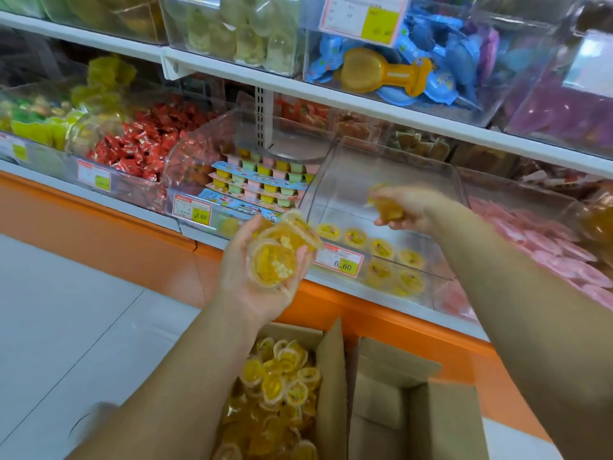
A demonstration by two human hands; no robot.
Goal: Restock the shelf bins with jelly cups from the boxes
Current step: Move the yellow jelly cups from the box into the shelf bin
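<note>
My left hand (255, 280) holds a stack of yellow jelly cups (278, 254) palm up, just in front of the shelf edge. Over the mouth of a clear shelf bin (441, 200), my right hand (411, 210) grips a single yellow jelly cup (388, 207). Several yellow cups (381, 257) lie on that bin's floor behind its 6.60 price tag (340, 260). Below my arms, an open cardboard box (331, 376) is full of yellow jelly cups (282, 393).
A second cardboard box (431, 410) stands open to the right of the first. Neighbouring bins hold multicolour jelly packs (262, 180), red wrapped sweets (139, 144) and pink packets (547, 247). An upper shelf (331, 91) overhangs the bins. The orange shelf base (99, 220) meets a grey floor (66, 310).
</note>
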